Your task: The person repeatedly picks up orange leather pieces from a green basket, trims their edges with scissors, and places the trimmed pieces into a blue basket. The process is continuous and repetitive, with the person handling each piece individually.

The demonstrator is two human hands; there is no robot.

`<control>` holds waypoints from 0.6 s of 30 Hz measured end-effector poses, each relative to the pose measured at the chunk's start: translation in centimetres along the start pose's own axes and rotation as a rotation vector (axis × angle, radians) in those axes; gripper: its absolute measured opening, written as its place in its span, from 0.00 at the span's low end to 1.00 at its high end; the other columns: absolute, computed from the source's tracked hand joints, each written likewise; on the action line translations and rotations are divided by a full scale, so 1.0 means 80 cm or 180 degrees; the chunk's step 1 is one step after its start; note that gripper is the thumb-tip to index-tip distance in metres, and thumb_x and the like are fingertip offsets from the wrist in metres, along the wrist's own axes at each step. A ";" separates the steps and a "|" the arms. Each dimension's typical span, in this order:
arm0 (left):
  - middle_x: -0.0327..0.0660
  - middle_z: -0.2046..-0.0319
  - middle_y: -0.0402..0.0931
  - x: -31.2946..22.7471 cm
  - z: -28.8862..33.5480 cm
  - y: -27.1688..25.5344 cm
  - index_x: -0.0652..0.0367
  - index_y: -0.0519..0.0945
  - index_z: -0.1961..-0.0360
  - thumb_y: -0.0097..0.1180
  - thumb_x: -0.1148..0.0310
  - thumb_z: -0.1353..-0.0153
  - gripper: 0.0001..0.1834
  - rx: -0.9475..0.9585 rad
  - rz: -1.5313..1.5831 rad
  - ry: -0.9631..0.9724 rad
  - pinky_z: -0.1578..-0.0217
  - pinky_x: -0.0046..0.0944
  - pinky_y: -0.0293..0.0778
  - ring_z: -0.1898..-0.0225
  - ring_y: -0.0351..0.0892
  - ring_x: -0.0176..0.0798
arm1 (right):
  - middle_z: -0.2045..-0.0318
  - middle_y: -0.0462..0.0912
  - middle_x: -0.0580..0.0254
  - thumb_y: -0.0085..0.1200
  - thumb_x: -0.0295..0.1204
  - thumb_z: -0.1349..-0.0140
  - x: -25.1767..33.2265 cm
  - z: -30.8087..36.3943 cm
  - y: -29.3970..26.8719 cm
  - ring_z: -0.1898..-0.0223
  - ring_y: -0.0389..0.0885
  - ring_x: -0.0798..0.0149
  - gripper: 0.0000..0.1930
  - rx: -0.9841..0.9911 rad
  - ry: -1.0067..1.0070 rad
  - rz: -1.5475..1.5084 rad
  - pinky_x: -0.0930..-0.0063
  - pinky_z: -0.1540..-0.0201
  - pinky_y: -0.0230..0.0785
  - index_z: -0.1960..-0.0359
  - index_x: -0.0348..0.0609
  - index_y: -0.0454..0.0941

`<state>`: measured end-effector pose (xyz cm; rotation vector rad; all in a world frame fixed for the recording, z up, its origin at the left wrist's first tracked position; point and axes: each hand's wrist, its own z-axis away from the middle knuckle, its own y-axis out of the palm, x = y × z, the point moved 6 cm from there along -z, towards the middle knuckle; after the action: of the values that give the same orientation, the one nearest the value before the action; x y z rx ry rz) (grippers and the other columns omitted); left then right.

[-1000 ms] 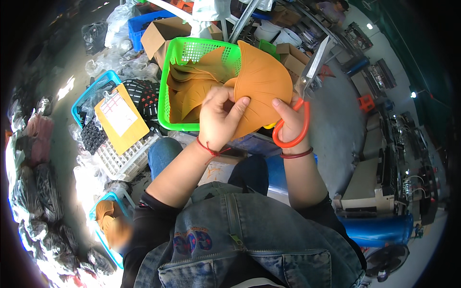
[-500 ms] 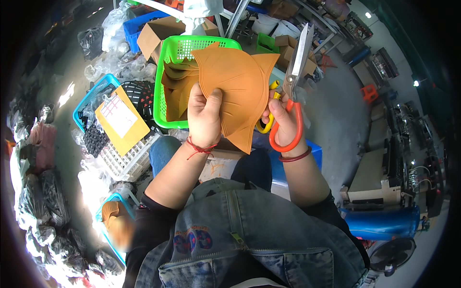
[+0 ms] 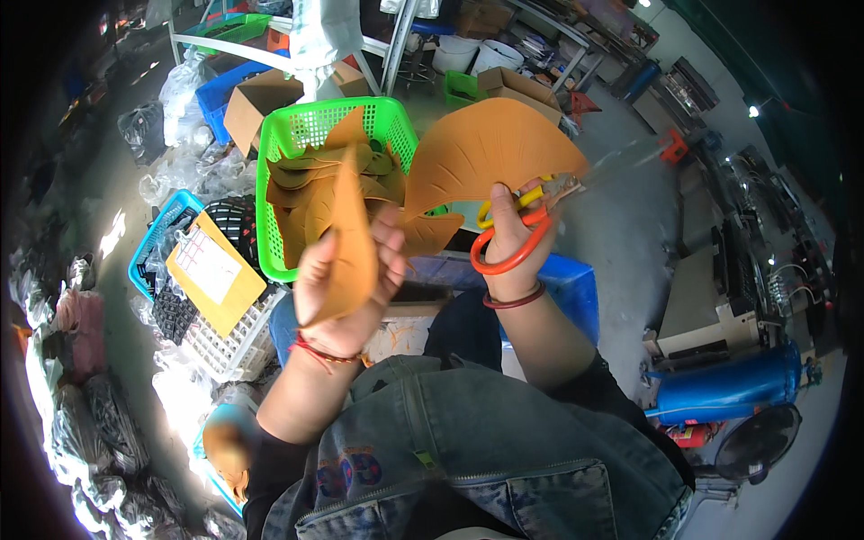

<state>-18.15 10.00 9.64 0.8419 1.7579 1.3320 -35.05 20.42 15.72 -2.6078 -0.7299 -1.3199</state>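
Observation:
My left hand (image 3: 351, 301) is curled around a tan, leaf-shaped piece (image 3: 349, 243), smooth like leather or rubber, seen nearly edge-on. In my right hand (image 3: 517, 247) is a pair of scissors (image 3: 493, 261) with an orange-red handle loop and yellow on the other handle; their blades point to the upper right, smeared by motion. A larger tan fan-shaped piece (image 3: 486, 148) with fine creases is pinched by that same hand, beyond its thumb. Ahead of my left hand, a green basket (image 3: 265, 216) holds several more tan pieces (image 3: 310, 193).
Left of the basket stand a blue crate (image 3: 144, 243) and a white crate (image 3: 234, 355), with a yellow card (image 3: 229, 301) on top. A cardboard box (image 3: 247, 117) sits behind. To the right are a blue bin (image 3: 576, 292), a blue tank (image 3: 729, 387) and machines.
The tan pieces, earlier together in my hands, are now apart, one in each hand. My left hand has come lower and nearer. The scissors have tipped from upright to the right.

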 end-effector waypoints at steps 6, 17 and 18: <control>0.44 0.45 0.69 0.039 -0.012 0.018 0.60 0.66 0.43 0.48 0.67 0.36 0.21 0.0141 -0.0864 0.0842 0.44 0.43 0.66 0.45 0.70 0.42 | 0.62 0.71 0.58 0.49 0.14 0.46 -0.032 0.063 0.033 0.61 0.73 0.66 0.17 0.0406 0.1395 -0.1907 0.74 0.57 0.69 0.56 0.39 0.62; 0.35 0.66 0.75 -0.057 0.002 0.024 0.61 0.70 0.67 0.50 0.80 0.41 0.04 -0.0141 -0.2826 0.1977 0.62 0.27 0.70 0.66 0.71 0.23 | 0.61 0.77 0.56 0.42 0.43 0.33 -0.043 0.059 0.006 0.60 0.76 0.63 0.20 0.0900 0.1687 -0.1973 0.70 0.54 0.67 0.55 0.36 0.70; 0.35 0.66 0.74 -0.058 0.003 0.027 0.61 0.69 0.67 0.50 0.80 0.41 0.04 -0.0005 -0.3043 0.1863 0.63 0.26 0.70 0.66 0.71 0.23 | 0.59 0.77 0.57 0.43 0.43 0.34 -0.043 0.048 0.006 0.57 0.75 0.63 0.20 0.1029 0.1533 -0.1816 0.70 0.52 0.67 0.53 0.36 0.69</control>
<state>-15.52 6.69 12.52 -0.4572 2.1522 0.9282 -33.81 19.99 10.72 -1.7830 -1.4970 -1.6957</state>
